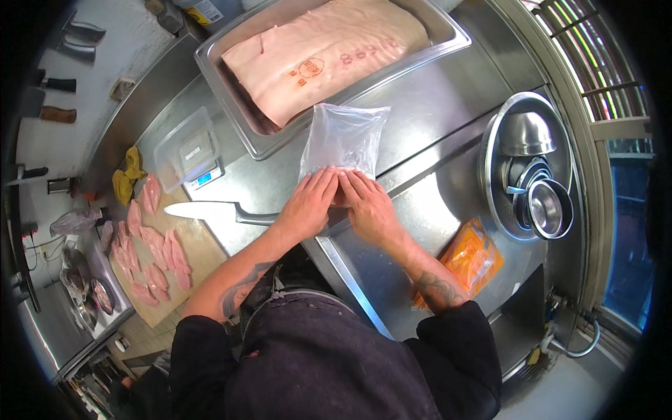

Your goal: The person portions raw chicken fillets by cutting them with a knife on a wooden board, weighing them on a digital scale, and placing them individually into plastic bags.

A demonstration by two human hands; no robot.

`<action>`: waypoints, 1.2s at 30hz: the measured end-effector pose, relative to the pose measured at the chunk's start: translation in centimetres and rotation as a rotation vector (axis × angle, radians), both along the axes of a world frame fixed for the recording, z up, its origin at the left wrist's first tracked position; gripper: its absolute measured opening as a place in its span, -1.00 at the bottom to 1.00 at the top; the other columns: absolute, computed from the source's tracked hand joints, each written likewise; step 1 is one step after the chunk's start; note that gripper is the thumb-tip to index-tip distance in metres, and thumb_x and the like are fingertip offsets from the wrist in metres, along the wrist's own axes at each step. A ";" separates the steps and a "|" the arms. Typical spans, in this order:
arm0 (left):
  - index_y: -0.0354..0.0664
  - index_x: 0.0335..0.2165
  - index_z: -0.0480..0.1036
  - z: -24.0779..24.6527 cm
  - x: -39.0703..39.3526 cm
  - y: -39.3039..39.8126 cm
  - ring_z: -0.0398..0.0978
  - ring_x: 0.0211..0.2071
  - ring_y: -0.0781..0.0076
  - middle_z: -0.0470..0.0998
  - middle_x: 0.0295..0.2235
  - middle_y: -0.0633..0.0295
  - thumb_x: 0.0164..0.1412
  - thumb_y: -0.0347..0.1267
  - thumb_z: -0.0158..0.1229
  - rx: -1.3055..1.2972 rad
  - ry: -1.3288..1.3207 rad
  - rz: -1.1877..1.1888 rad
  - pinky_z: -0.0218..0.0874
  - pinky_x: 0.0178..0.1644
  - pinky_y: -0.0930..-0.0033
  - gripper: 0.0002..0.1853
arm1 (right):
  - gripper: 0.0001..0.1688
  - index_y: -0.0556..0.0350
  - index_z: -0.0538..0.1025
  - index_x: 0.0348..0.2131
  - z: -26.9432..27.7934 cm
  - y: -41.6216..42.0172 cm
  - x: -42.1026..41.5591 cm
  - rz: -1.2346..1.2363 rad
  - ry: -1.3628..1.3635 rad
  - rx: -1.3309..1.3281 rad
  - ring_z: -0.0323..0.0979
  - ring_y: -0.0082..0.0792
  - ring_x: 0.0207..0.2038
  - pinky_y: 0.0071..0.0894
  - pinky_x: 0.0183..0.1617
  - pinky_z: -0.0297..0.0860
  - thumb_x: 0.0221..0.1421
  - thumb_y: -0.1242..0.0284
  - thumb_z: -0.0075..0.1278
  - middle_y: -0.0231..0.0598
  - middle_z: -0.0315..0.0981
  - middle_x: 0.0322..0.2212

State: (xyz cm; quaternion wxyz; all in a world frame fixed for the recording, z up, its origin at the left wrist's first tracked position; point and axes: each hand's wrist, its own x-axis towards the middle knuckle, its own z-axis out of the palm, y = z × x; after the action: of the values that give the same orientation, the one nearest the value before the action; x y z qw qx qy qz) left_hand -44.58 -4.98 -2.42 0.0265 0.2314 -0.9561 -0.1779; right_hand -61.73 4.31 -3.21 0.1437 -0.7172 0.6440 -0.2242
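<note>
My left hand point(307, 205) and my right hand point(370, 206) lie side by side on a clear plastic bag point(344, 139), fingertips nearly meeting. The fingers stretch forward over its near end, and the bag's loose part spreads away from me towards a steel tray point(252, 149). Something pinkish shows under the film between my palms; what it is stays mostly hidden. Close to my left wrist lies a chef's knife point(202, 210), its blade over the cutting board point(202, 252) and its handle towards my forearm. Raw pale-pink meat strips point(155, 244), apparently chicken, are spread on that board.
A large stamped slab of skin-on meat point(325, 58) fills the tray. A clear plastic container point(184, 147) rests on a digital scale point(206, 180). To the right are an orange-filled plastic package point(475, 257) and a colander point(491, 199) with steel bowls point(527, 135). Knives point(58, 84) hang at left.
</note>
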 end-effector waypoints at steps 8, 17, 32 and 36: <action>-0.40 0.08 0.27 -0.8 -0.2 -0.9 0.31 0.14 0.06 0.33 0.13 -0.01 -0.10 -0.50 0.20 0.050 -0.033 -0.056 0.22 0.18 0.15 -0.31 | -0.34 0.27 0.44 0.04 -0.9 -0.4 -0.5 -0.006 0.056 -0.004 0.41 -0.06 0.07 -0.16 0.12 0.34 -0.17 0.62 0.06 0.01 0.44 0.02; -0.21 -0.02 0.42 1.9 0.0 -4.7 0.56 -0.18 -0.02 0.59 -0.25 -0.02 0.01 -0.43 0.15 0.383 -0.018 0.049 0.39 -0.11 0.11 -0.52 | -0.52 0.21 0.50 0.01 1.8 -2.5 -5.4 -0.028 -0.442 0.495 0.57 -0.15 -0.15 -0.26 -0.03 0.44 0.05 0.56 0.05 0.00 0.58 -0.16; -0.29 -0.13 0.48 -1.1 -0.7 -3.1 0.39 0.06 0.04 0.47 -0.04 0.04 0.08 -0.44 0.22 -0.081 0.502 0.258 0.20 0.16 0.04 -0.66 | -0.71 0.17 0.53 -0.24 0.3 -2.0 -4.3 -0.319 -0.230 -0.151 0.48 -0.03 -0.30 -0.14 -0.20 0.41 0.02 0.40 0.16 -0.07 0.46 -0.25; -0.29 -0.01 0.41 -1.3 -0.7 -1.6 0.32 0.14 0.06 0.40 0.05 0.06 0.10 -0.48 0.14 -0.139 0.324 0.046 0.09 0.25 -0.05 -0.57 | -0.47 0.07 0.46 -0.03 0.1 -1.8 -3.3 -0.001 -0.033 -0.175 0.40 -0.08 -0.03 -0.15 0.00 0.36 -0.07 0.54 0.19 -0.16 0.38 -0.04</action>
State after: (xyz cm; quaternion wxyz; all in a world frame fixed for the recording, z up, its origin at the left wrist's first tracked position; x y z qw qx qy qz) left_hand -45.32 -6.63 -3.74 0.2003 0.2189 -0.9438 -0.1459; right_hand -65.01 2.53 -3.15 0.0911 -0.7228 0.6200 -0.2915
